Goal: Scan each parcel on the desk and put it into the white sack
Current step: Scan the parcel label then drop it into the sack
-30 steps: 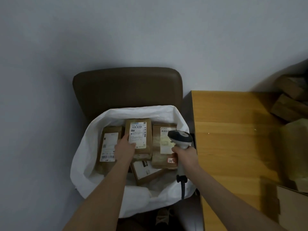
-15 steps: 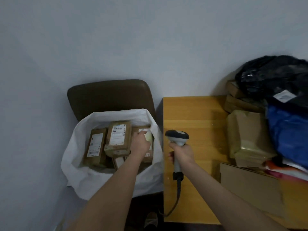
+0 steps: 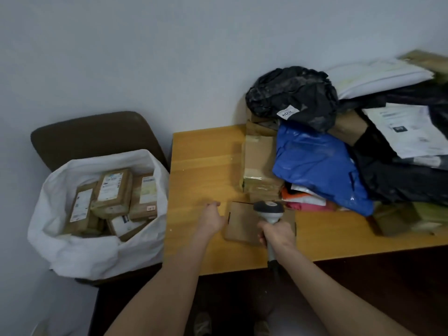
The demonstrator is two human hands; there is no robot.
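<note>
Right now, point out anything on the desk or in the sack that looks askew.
On the desk, a black bag perches on leaning boxes in a loose heap. In the sack, labelled boxes lie tilted across each other. Nothing spilled.

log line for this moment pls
left hand at left edge of flat cardboard parcel, grip unclear | right hand holds barcode scanner near it | white sack holds boxed parcels

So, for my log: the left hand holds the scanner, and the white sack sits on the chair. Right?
Wrong hand: the right hand holds the scanner, and the left hand has no scanner, as the head view shows. The white sack does sit on the chair.
</note>
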